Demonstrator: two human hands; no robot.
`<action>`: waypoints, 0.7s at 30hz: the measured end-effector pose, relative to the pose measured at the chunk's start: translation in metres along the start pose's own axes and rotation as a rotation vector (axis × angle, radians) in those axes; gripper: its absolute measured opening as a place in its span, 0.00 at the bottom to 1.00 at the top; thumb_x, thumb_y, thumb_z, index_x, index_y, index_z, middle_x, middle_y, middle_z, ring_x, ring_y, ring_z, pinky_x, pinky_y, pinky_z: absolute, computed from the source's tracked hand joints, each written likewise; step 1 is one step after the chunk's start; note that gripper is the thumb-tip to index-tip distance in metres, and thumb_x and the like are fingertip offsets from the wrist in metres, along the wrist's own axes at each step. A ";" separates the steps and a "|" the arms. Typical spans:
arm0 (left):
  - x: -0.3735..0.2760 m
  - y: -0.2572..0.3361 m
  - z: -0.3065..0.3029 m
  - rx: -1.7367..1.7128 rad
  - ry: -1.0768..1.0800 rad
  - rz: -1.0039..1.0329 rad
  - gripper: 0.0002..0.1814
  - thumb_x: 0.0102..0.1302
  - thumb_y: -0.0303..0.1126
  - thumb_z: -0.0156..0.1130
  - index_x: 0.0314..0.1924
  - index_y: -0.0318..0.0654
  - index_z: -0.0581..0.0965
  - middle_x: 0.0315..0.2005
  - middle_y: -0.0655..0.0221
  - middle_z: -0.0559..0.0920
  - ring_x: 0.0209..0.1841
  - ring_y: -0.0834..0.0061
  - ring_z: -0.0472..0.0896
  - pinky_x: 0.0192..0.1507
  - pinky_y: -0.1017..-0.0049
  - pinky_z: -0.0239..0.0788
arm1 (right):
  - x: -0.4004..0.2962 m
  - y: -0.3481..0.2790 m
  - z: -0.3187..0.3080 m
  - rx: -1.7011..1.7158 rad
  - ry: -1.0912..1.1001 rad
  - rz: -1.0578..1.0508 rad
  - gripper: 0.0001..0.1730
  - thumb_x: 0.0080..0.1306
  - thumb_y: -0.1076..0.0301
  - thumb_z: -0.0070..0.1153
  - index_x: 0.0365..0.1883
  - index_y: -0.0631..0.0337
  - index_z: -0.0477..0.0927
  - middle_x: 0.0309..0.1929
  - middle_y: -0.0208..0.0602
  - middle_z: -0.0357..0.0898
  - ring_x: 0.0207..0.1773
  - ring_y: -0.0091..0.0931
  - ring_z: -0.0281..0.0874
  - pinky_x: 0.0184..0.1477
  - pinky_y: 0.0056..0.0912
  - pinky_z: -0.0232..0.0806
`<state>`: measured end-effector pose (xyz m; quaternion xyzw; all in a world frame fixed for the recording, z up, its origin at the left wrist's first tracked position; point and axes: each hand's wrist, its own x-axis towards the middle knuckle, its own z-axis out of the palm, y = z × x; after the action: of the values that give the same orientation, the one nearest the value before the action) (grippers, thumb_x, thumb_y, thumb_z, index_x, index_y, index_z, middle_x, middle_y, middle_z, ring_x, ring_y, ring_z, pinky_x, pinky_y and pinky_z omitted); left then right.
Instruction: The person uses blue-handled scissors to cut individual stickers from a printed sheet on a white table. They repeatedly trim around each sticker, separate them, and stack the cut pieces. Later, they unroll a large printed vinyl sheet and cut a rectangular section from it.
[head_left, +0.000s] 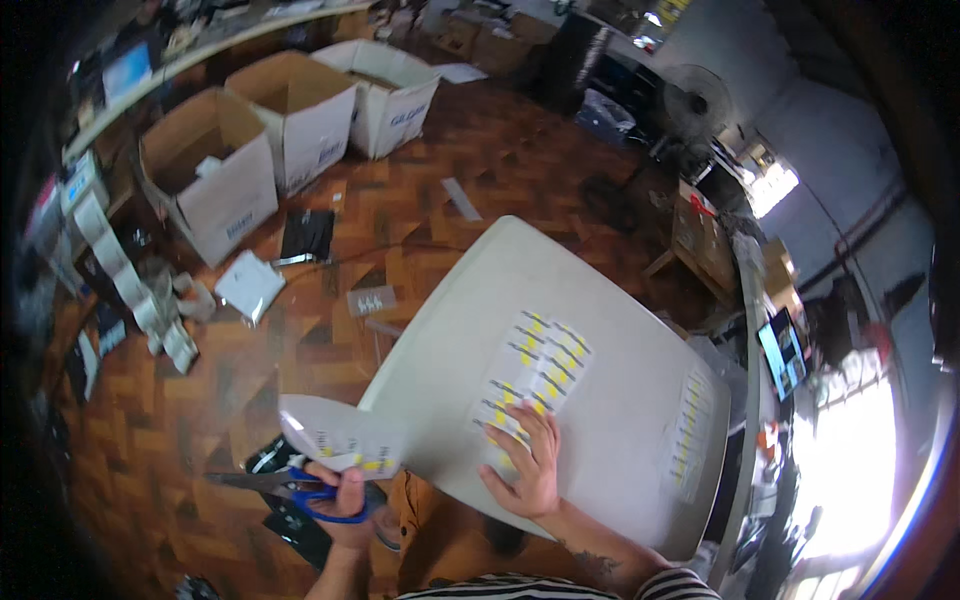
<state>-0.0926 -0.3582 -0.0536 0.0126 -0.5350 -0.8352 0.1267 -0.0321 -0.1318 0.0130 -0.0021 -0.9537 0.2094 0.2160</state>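
Observation:
My left hand (341, 499) grips a pair of blue-handled scissors (311, 495), whose blades point left over the floor. The same hand also holds a curled, glossy printed sheet (349, 435) with black and yellow marks, beside the table's edge. On the pale table (465, 322), my right hand (529, 461) rests with spread fingers on the near end of some printed pieces (551, 360) in black and yellow. Those pieces lie side by side in rows. Another printed strip (686, 442) of the same kind lies near the table's right end.
Several open cardboard boxes (311, 120) stand on the parquet floor (480, 165) at upper left. A long label strip (124, 277) trails down at left. Loose packets (250, 285) and scraps lie on the floor. A fan (694, 101) and a wooden stool (697, 244) are at upper right.

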 end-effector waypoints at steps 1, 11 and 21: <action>-0.010 0.014 0.021 -0.009 -0.059 -0.015 0.16 0.57 0.26 0.66 0.33 0.45 0.63 0.37 0.70 0.73 0.43 0.78 0.70 0.51 0.71 0.62 | -0.009 0.002 -0.004 0.215 0.011 0.047 0.26 0.58 0.61 0.64 0.54 0.61 0.78 0.61 0.49 0.71 0.66 0.43 0.66 0.67 0.52 0.51; -0.148 0.022 0.121 0.208 -0.706 -0.398 0.08 0.63 0.27 0.67 0.30 0.36 0.76 0.25 0.78 0.76 0.27 0.88 0.71 0.29 0.83 0.61 | -0.106 0.054 -0.080 0.827 0.111 0.805 0.13 0.68 0.64 0.59 0.42 0.67 0.81 0.33 0.28 0.82 0.36 0.21 0.77 0.40 0.28 0.70; -0.127 0.034 0.032 0.768 -1.312 -0.996 0.12 0.63 0.36 0.66 0.36 0.32 0.81 0.27 0.70 0.82 0.30 0.79 0.78 0.34 0.78 0.68 | -0.132 0.087 -0.099 -0.103 0.053 0.352 0.27 0.58 0.57 0.65 0.55 0.56 0.77 0.57 0.41 0.70 0.62 0.40 0.66 0.60 0.48 0.62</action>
<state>0.0317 -0.3147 -0.0245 -0.1943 -0.6740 -0.3972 -0.5918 0.1206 -0.0254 0.0048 -0.1852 -0.9421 0.1948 0.2006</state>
